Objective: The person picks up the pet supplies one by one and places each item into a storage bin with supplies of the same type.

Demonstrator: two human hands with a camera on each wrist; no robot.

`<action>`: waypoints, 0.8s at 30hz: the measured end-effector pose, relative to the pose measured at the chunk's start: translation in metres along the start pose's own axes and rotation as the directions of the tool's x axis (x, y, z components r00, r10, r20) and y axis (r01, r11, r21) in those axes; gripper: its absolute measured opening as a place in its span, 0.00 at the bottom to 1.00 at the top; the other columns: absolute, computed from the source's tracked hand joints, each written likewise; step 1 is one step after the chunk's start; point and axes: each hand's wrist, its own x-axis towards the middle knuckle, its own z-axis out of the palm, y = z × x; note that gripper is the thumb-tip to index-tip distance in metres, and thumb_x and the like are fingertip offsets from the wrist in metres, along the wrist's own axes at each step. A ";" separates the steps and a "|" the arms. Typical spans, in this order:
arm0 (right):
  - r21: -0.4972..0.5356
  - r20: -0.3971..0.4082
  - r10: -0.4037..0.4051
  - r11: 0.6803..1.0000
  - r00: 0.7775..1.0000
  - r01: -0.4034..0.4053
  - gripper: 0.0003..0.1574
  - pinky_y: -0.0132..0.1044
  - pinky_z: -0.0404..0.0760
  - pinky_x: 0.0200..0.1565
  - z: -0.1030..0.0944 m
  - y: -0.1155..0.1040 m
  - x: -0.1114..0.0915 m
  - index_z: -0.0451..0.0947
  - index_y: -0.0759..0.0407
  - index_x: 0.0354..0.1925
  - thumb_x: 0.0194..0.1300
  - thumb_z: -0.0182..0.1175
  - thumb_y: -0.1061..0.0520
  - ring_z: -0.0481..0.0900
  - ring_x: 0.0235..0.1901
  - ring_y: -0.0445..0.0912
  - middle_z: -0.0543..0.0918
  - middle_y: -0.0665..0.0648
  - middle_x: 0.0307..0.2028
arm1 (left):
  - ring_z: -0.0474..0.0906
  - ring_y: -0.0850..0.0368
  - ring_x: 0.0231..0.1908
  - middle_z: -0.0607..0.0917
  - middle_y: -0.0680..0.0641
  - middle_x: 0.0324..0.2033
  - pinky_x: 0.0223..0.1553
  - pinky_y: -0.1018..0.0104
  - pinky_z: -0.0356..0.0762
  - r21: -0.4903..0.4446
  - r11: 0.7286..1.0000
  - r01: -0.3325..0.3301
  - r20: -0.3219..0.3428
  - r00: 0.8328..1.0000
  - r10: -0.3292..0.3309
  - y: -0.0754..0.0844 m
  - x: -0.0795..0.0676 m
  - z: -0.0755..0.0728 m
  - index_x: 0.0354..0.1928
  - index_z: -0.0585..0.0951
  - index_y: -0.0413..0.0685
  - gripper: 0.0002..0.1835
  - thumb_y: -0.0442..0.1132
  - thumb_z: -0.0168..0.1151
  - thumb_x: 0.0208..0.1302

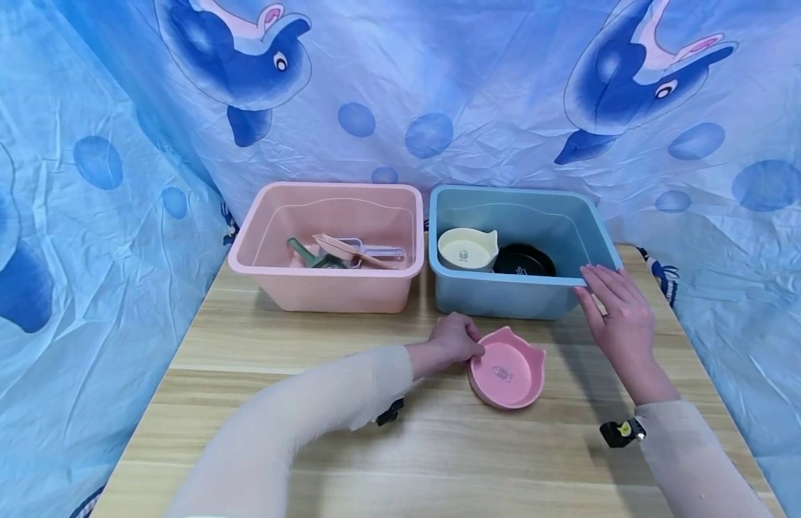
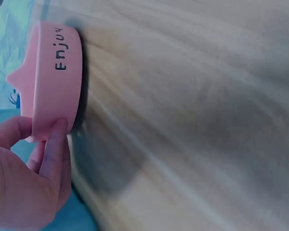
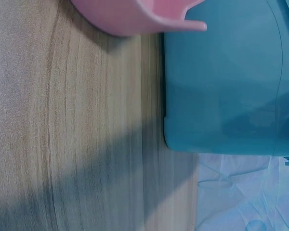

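Observation:
My left hand point(image 1: 453, 338) pinches the rim of a pink cat-eared bowl point(image 1: 507, 374) over the table, thumb on one side of its wall and fingers on the other. A fish drawing marks the bowl's inside. In the left wrist view, "Enjoy" is printed on the bowl's outer wall point(image 2: 60, 72). At the front right corner of the blue bin point(image 1: 504, 298), my right hand point(image 1: 623, 324) rests on the rim with its fingers extended. Inside that bin lie a cream cat-eared bowl point(image 1: 466, 252) and a black bowl point(image 1: 525, 260), the latter partly hidden by the front wall.
Left of the blue bin stands a pink bin point(image 1: 335, 291). It contains a green-handled tool point(image 1: 303, 252), a pink scoop-like tool point(image 1: 338, 248) and a pale purple tool point(image 1: 387, 252). Both bins stand at the back of the wooden table point(image 1: 465, 460), before a blue dolphin-print curtain point(image 1: 491, 93).

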 end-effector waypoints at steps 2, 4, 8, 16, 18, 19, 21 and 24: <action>0.003 -0.003 -0.002 1.000 1.000 0.002 0.35 0.55 0.66 0.78 0.000 0.000 0.000 0.83 0.58 0.66 0.61 0.77 0.64 0.83 0.61 0.66 0.86 0.67 0.60 | 0.80 0.60 0.29 0.83 0.54 0.30 0.27 0.70 0.81 0.082 0.995 -0.059 -0.010 0.998 0.060 -0.009 0.013 0.003 0.29 0.84 0.54 0.12 0.35 0.81 0.55; 0.010 -0.006 -0.003 1.000 1.000 0.003 0.35 0.55 0.66 0.78 0.000 0.001 0.000 0.83 0.58 0.67 0.61 0.77 0.64 0.83 0.62 0.66 0.86 0.67 0.60 | 0.78 0.61 0.32 0.83 0.57 0.29 0.30 0.69 0.79 0.177 0.976 -0.129 -0.022 0.991 0.135 -0.018 0.026 0.008 0.29 0.84 0.59 0.13 0.39 0.83 0.53; 0.021 -0.012 -0.007 1.000 1.000 0.007 0.37 0.55 0.66 0.78 0.001 0.002 0.000 0.83 0.58 0.66 0.58 0.78 0.65 0.83 0.61 0.67 0.86 0.67 0.60 | 0.77 0.61 0.35 0.83 0.58 0.27 0.37 0.65 0.78 0.290 0.927 -0.237 -0.001 0.969 0.248 -0.005 0.013 -0.007 0.30 0.84 0.60 0.12 0.40 0.83 0.53; 0.019 -0.019 -0.015 1.000 1.000 0.015 0.34 0.51 0.64 0.79 0.001 0.001 0.001 0.84 0.59 0.66 0.60 0.77 0.64 0.84 0.60 0.67 0.87 0.68 0.59 | 0.76 0.63 0.33 0.82 0.58 0.26 0.34 0.73 0.74 0.393 0.818 -0.421 0.076 0.901 0.427 0.039 -0.044 -0.048 0.31 0.84 0.54 0.11 0.36 0.81 0.59; 0.022 -0.023 -0.018 1.000 1.000 0.018 0.34 0.52 0.65 0.79 0.001 0.001 0.002 0.84 0.59 0.65 0.61 0.77 0.64 0.84 0.59 0.67 0.87 0.68 0.59 | 0.76 0.63 0.32 0.81 0.58 0.26 0.33 0.74 0.74 0.431 0.771 -0.469 0.089 0.872 0.481 0.044 -0.051 -0.055 0.31 0.84 0.54 0.11 0.36 0.80 0.59; 0.024 -0.026 -0.019 1.000 0.999 0.020 0.34 0.52 0.65 0.78 0.001 0.001 0.002 0.84 0.59 0.65 0.60 0.77 0.64 0.84 0.59 0.67 0.87 0.68 0.59 | 0.76 0.63 0.32 0.81 0.58 0.26 0.32 0.73 0.73 0.452 0.746 -0.489 0.098 0.859 0.503 0.048 -0.055 -0.059 0.31 0.84 0.54 0.10 0.35 0.80 0.60; 0.031 -0.033 -0.020 0.999 0.999 0.021 0.33 0.53 0.66 0.78 0.001 0.000 0.001 0.84 0.59 0.65 0.60 0.77 0.64 0.84 0.59 0.68 0.87 0.68 0.58 | 0.76 0.62 0.32 0.81 0.57 0.27 0.32 0.73 0.73 0.491 0.700 -0.519 0.114 0.835 0.539 0.056 -0.064 -0.067 0.31 0.84 0.54 0.10 0.35 0.79 0.61; 0.037 -0.043 -0.020 0.999 0.999 0.022 0.33 0.55 0.67 0.77 0.001 0.001 0.001 0.85 0.60 0.64 0.59 0.77 0.64 0.84 0.58 0.68 0.87 0.68 0.58 | 0.76 0.62 0.33 0.82 0.57 0.27 0.31 0.73 0.73 0.540 0.635 -0.552 0.144 0.804 0.576 0.070 -0.078 -0.082 0.32 0.85 0.53 0.08 0.34 0.76 0.62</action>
